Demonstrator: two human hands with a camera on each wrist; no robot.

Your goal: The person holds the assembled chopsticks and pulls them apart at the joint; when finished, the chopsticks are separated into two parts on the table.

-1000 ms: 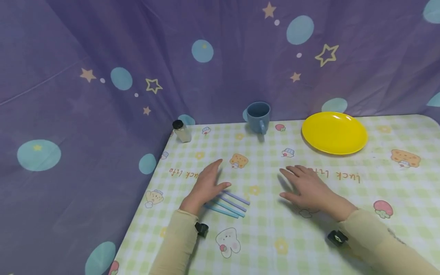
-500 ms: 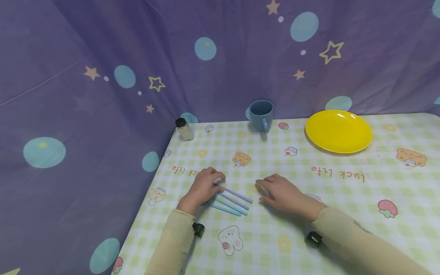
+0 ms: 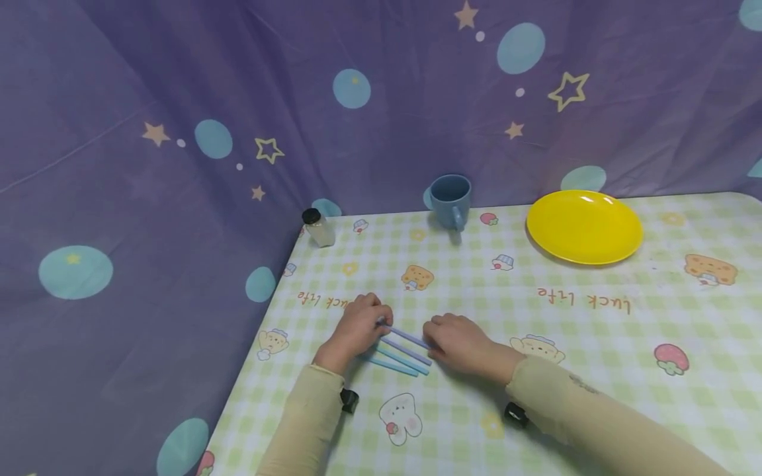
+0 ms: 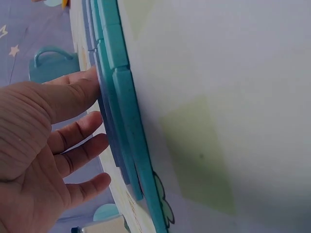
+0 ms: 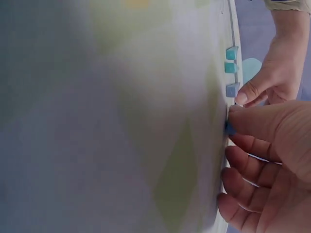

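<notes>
Several slim plastic sticks lie side by side on the table, two light purple and two turquoise. My left hand [image 3: 357, 330] pinches the farthest purple stick [image 3: 407, 335] near its left end, between thumb and fingertips. At that stick's right end, my right hand [image 3: 461, 342] has its thumb and forefinger closed on the tip, seen as a small blue end [image 5: 230, 128] in the right wrist view. Nearer me lie the second purple stick [image 3: 411, 352] and the turquoise sticks [image 3: 400, 367], their left ends hidden behind my left hand. Close up, a turquoise stick [image 4: 132, 114] shows a notch.
A blue mug [image 3: 450, 201] stands at the back edge, handle towards me. To its right lies a yellow plate [image 3: 585, 228]. A small black-capped jar [image 3: 319, 229] stands at the back left. The checked tablecloth [image 3: 464, 436] meets a purple curtain [image 3: 393, 125] behind.
My right hand has moved left to the purple stick's right end and closed its fingers there. My left hand's fingers, spread before, have curled onto the stick's left end.
</notes>
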